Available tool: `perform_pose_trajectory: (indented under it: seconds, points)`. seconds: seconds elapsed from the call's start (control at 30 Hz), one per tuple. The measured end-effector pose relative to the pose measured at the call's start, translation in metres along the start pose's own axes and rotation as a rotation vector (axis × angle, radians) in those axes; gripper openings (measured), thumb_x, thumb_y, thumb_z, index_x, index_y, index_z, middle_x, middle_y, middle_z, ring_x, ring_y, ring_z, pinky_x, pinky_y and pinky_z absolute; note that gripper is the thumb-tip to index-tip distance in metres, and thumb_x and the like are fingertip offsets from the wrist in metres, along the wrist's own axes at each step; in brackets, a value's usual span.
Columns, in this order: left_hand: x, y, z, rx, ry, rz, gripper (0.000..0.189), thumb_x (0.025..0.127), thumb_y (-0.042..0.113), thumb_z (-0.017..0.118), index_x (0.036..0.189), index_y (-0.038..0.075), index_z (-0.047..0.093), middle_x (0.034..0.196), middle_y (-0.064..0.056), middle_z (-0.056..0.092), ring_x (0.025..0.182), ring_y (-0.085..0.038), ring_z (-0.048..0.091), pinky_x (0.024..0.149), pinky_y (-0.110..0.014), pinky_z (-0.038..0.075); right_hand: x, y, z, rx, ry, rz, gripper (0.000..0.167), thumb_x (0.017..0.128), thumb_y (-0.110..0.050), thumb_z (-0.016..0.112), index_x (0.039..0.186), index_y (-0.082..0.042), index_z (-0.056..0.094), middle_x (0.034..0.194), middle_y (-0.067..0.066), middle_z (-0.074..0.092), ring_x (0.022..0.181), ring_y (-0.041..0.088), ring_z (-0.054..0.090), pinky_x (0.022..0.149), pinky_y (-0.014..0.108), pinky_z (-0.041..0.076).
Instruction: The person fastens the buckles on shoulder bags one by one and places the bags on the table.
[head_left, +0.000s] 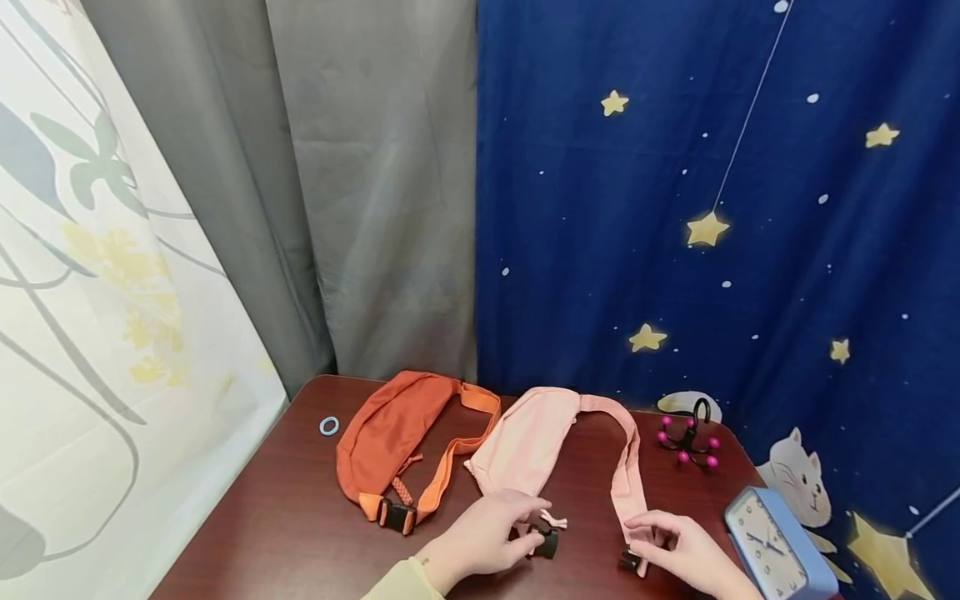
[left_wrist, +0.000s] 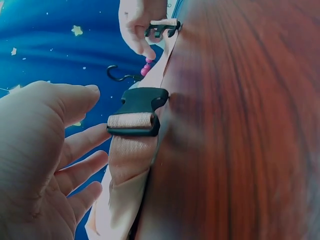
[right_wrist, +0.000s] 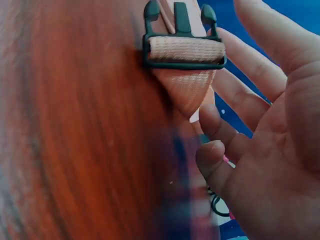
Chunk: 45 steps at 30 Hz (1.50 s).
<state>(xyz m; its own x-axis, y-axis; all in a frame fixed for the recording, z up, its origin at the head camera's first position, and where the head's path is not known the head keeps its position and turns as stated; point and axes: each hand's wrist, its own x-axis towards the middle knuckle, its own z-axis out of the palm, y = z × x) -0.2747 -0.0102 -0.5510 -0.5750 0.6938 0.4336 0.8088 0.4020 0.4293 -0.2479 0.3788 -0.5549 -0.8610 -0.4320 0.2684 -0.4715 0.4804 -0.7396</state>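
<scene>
A pink waist bag (head_left: 521, 446) lies on the table with its strap (head_left: 626, 450) looped out to the right. My left hand (head_left: 495, 533) is beside the black socket half of its buckle (left_wrist: 137, 107), fingers relaxed and thumb apart, one fingertip right at the buckle's edge. By the pronged half of the buckle (right_wrist: 184, 50), at the strap's end, is my right hand (head_left: 678, 546). Its fingers (right_wrist: 245, 95) are loosely bent behind the strap and the thumb stands off. The two buckle halves are apart, with table between them.
An orange waist bag (head_left: 401, 429), its black buckle (head_left: 396, 516) fastened, lies left of the pink one. A light blue ring (head_left: 329, 426) sits farther left. To the right are a black hook rack (head_left: 688, 440) with pink knobs and a blue clock (head_left: 780, 542). Curtains (head_left: 390, 208) hang behind the table.
</scene>
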Motion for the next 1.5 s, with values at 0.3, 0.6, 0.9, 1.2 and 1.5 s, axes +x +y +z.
perform_pose_trajectory:
  seconds: [0.3, 0.6, 0.9, 1.2, 1.5]
  points:
    - [0.004, 0.007, 0.005, 0.049, -0.014, -0.009, 0.035, 0.104, 0.025, 0.076, 0.138, 0.017, 0.073, 0.098, 0.011, 0.073, 0.086, 0.000, 0.063, 0.086, -0.009, 0.044, -0.008, 0.016, -0.013, 0.130, -0.210, 0.080, 0.028, 0.100, -0.012, 0.079, 0.127, -0.006, 0.077, 0.101, -0.002, 0.081, 0.081, 0.006, 0.066, 0.069, 0.024, 0.054]
    - [0.004, 0.001, 0.010, 0.072, -0.011, -0.016, 0.032, 0.101, 0.023, 0.078, 0.133, 0.018, 0.076, 0.091, 0.011, 0.070, 0.083, 0.000, 0.061, 0.082, -0.008, 0.041, 0.000, 0.013, -0.005, 0.035, -0.174, 0.084, 0.014, 0.099, -0.014, 0.081, 0.113, -0.011, 0.082, 0.096, -0.004, 0.080, 0.078, 0.000, 0.063, 0.066, 0.023, 0.052]
    - [0.004, -0.005, 0.014, 0.047, -0.014, -0.025, 0.023, 0.101, 0.023, 0.078, 0.124, 0.020, 0.079, 0.086, 0.016, 0.067, 0.082, 0.000, 0.060, 0.081, -0.009, 0.041, 0.022, 0.012, 0.006, 0.119, -0.134, 0.127, 0.014, 0.104, -0.010, 0.073, 0.115, -0.003, 0.079, 0.088, 0.009, 0.077, 0.072, 0.000, 0.065, 0.061, 0.024, 0.056]
    - [0.002, -0.009, 0.017, -0.038, -0.012, -0.133, 0.014, 0.101, 0.027, 0.080, 0.112, 0.020, 0.083, 0.072, 0.019, 0.065, 0.092, 0.003, 0.060, 0.086, -0.013, 0.048, 0.033, 0.018, 0.017, 0.187, -0.141, 0.134, 0.020, 0.104, -0.007, 0.072, 0.121, 0.003, 0.076, 0.088, 0.012, 0.080, 0.065, 0.003, 0.065, 0.056, 0.028, 0.056]
    - [0.000, -0.011, 0.022, -0.145, 0.026, -0.194, 0.013, 0.100, 0.027, 0.081, 0.112, 0.021, 0.083, 0.073, 0.017, 0.064, 0.099, 0.001, 0.062, 0.089, -0.018, 0.050, 0.042, 0.011, 0.039, 0.246, -0.149, 0.140, 0.022, 0.103, -0.007, 0.074, 0.120, 0.007, 0.075, 0.089, 0.012, 0.081, 0.066, 0.002, 0.067, 0.057, 0.028, 0.058]
